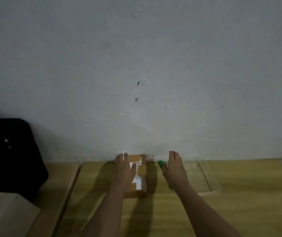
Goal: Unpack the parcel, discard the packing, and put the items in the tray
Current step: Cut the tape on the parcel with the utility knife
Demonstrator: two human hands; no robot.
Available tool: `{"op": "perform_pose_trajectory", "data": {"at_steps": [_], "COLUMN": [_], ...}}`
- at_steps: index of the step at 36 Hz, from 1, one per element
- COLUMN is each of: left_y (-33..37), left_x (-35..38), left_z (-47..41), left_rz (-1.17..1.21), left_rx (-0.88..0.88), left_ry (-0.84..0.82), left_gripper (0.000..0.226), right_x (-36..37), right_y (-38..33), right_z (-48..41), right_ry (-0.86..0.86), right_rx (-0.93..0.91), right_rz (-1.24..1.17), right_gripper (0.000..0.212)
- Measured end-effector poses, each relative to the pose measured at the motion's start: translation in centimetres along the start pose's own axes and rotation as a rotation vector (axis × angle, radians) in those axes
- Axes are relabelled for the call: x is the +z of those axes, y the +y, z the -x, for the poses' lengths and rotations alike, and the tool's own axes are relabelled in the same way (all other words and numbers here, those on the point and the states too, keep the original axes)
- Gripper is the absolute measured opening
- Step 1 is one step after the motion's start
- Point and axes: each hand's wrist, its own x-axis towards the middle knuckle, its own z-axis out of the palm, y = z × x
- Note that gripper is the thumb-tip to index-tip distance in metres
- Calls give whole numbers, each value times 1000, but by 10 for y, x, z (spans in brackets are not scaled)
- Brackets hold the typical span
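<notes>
A small brown cardboard parcel (pixel 141 175) with a white label lies on the wooden table (pixel 239 202), its far end at the wall. My left hand (pixel 125 170) grips its left side, thumb on top of the label. My right hand (pixel 174 168) is to the right of the parcel, fingers straight and together, lying over a long green tool (pixel 160 163). Only the tool's far tip and a bit near my wrist show. I cannot pick out a tray with certainty.
A black bag (pixel 12 154) leans on the wall at the left. A pale box (pixel 7 214) sits at the lower left corner. A shallow wood-coloured rectangular outline (pixel 206 178) lies right of my right hand. The grey wall (pixel 136 65) fills the upper view.
</notes>
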Motion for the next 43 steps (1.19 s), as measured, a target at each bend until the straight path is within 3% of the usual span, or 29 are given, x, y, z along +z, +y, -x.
{"op": "perform_pose_trajectory", "data": {"at_steps": [5,12,17,22,28,33,43], "left_y": [-39,-56,-61,-64,-66,-62,-67], "left_x": [38,69,73,75,75,71,69], "left_z": [-5,-9,-10,-12,-11,-9,-9], "left_rz": [141,395,352,384,398,372,381], "left_rx": [-146,-151,-154,-180,-193,-199,-183], "left_ry": [52,99,117,78,32,13,-25], "left_gripper": [62,59,57,59,61,62,64], "right_x": [52,88,100,98,86,95,113], "right_y": [26,52,60,51,13,-25,-50], "right_z": [-10,-25,-26,-22,-5,3,-6], "right_ry": [-66,-45,16,40,175,124,89], "right_rx": [119,265,316,378,240,117,93], "right_rz": [-90,-20,-15,-138,-319,-408,-273], "right_gripper": [42,45,31,31,38,41,43]}}
